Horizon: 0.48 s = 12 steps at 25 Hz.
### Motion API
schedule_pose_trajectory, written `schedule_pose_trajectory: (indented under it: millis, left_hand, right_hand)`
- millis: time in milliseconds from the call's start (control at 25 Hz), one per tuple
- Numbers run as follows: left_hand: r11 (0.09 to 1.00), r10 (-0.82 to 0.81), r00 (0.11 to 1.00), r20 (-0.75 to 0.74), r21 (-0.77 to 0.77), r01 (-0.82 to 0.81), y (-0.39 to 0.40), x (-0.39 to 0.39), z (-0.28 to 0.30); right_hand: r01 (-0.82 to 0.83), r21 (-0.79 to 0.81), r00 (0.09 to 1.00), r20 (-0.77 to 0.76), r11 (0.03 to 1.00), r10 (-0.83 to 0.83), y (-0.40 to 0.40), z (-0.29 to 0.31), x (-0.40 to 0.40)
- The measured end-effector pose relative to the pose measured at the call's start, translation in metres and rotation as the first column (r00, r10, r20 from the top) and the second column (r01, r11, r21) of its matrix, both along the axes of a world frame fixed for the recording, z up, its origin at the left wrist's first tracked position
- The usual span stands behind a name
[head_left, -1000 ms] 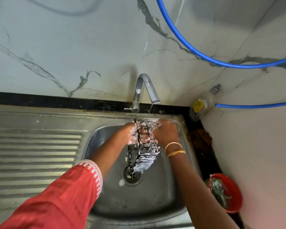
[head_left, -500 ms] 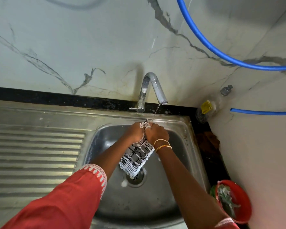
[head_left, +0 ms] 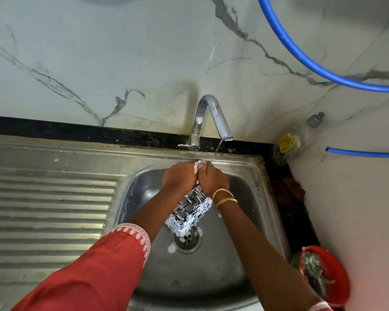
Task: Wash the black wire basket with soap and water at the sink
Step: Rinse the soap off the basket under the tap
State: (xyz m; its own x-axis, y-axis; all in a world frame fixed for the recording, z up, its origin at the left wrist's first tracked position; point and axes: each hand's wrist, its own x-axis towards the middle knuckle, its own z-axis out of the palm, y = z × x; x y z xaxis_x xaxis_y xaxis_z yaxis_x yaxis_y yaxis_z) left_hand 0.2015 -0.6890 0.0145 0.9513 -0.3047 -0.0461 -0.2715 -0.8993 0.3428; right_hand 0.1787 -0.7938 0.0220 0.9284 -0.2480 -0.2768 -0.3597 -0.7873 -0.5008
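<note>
Since earlier, two hands (head_left: 195, 178) closed together gripping one soapy basket (head_left: 189, 212).

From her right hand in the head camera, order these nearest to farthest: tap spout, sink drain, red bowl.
From the right hand:
1. Tap spout, just above it.
2. Sink drain, below, under the soapy basket.
3. Red bowl, far lower right, outside the sink.

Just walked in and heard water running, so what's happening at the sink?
A person is washing a black wire basket over the steel sink. The left hand and right hand both grip its upper end close together, right under a thin stream from the tap. The basket hangs tilted above the drain, its lower part thick with white soap foam not yet rinsed off.
</note>
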Motion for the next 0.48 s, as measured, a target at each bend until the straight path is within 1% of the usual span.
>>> schedule_pose_trajectory:
  millis: [40,80,160,240,280,320,360,400,440,480]
  left_hand:
    - [0.999,-0.046,0.999,-0.022,-0.010,0.045,-0.001,0.002,0.000]
    - [0.995,-0.095,0.994,-0.059,-0.042,0.093,-0.003,0.003,0.000]
    - [0.974,-0.129,0.978,-0.164,-0.205,0.094,-0.007,0.007,0.002]
    - [0.938,-0.103,0.976,-0.194,-0.344,0.031,0.000,0.006,0.000]
    - [0.926,-0.087,0.971,-0.223,-0.377,-0.003,0.008,0.006,-0.008]
    - [0.908,-0.079,0.958,-0.275,-0.416,-0.045,0.018,0.003,-0.013]
    - [0.872,-0.064,0.932,-0.357,-0.473,-0.122,0.030,-0.002,-0.023]
    - [0.797,-0.053,0.899,-0.435,-0.560,-0.225,0.041,-0.007,-0.033]
    - [0.682,-0.017,0.871,-0.491,-0.642,-0.349,0.050,-0.016,-0.043]
    - [0.572,0.044,0.854,-0.519,-0.688,-0.447,0.054,-0.025,-0.049]
  right_hand:
    - [0.028,0.020,0.997,0.075,0.999,-0.029,-0.001,0.000,-0.010]
    - [0.030,0.052,0.993,0.115,0.998,-0.035,-0.005,-0.006,-0.017]
    - [0.072,0.084,0.991,0.108,0.994,-0.081,-0.013,-0.011,-0.018]
    - [0.123,0.045,0.988,0.091,0.991,-0.127,-0.014,-0.009,-0.010]
    - [0.136,0.011,0.987,0.089,0.991,-0.136,-0.013,-0.008,-0.007]
    - [0.142,-0.019,0.986,0.089,0.990,-0.140,-0.012,-0.008,-0.007]
    - [0.141,-0.041,0.987,0.079,0.989,-0.138,-0.011,-0.008,-0.007]
    - [0.146,-0.049,0.988,0.063,0.988,-0.143,-0.011,-0.011,-0.008]
    - [0.174,-0.047,0.984,0.052,0.984,-0.172,-0.011,-0.010,-0.011]
    - [0.227,-0.033,0.973,0.048,0.973,-0.225,-0.012,-0.010,-0.013]
